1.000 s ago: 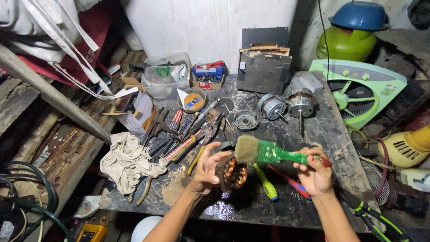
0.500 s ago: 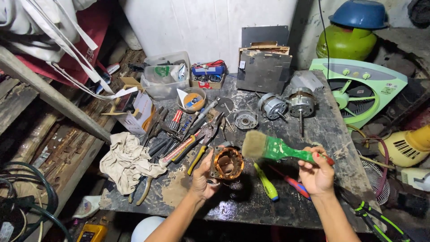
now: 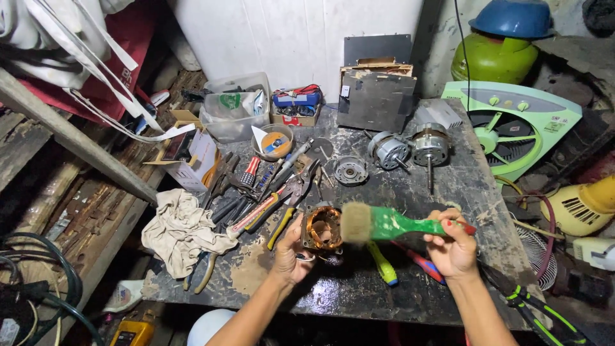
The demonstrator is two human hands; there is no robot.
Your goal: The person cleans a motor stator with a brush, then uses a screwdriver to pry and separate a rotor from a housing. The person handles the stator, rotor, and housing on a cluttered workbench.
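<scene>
1. Left hand (image 3: pixel 291 253): fingers closed around a motor coil (image 3: pixel 322 227), a square metal block with copper windings about a round opening. It is held tilted just above the counter (image 3: pixel 410 192), near the front edge.
2. Right hand (image 3: pixel 453 247): fingers gripped on the handle of a green paintbrush (image 3: pixel 384 223). The brush lies roughly level, with its pale bristles pointing left and touching the right side of the motor coil.
3. Counter: dark, stained and scratched, with a brownish dust patch (image 3: pixel 253 269) to the left of the left hand.
4. Screwdrivers under the brush: one yellow-green (image 3: pixel 383 266) and one red-and-blue (image 3: pixel 423 264), both lying flat between the two hands.
5. Pile of hand tools (image 3: pixel 262 192): pliers, cutters and screwdrivers with red, yellow and black grips, heaped left of the coil.
6. Rag (image 3: pixel 182 230): crumpled, off-white, at the counter's left edge, touching the tool pile.
7. Two fan motors (image 3: pixel 410 148) with shafts, side by side at the back right; a round metal motor cover (image 3: pixel 351 170) just to their left.
8. Clear plastic tub (image 3: pixel 236 114) and small parts box (image 3: pixel 295 106): back left, against the wall.
9. Dark board panel (image 3: pixel 375 90): upright at the back centre.
10. Green box fan (image 3: pixel 512 125): off the counter's right side, leaning.
</scene>
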